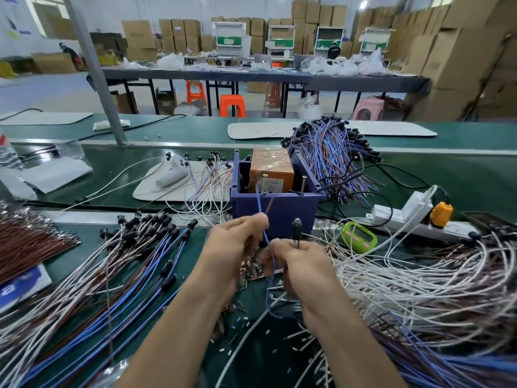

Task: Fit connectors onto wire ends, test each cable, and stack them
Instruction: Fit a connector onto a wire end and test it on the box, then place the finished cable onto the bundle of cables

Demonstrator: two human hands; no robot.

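Ahead, purple box (277, 211), green timer (359, 237) right, cable heaps (112, 264) flanking

The green bench (461, 175) carries a blue box (275, 210) at its middle. Left of the box lies a white pad (156, 189). Behind the box to its right sits a blue-and-brown cable pile (333, 152). Right of the box are a power strip (397, 217) and a green timer (359, 238). Nearer than the box, stacked cables (112, 264) lie to the left and white wires (419, 281) to the right.
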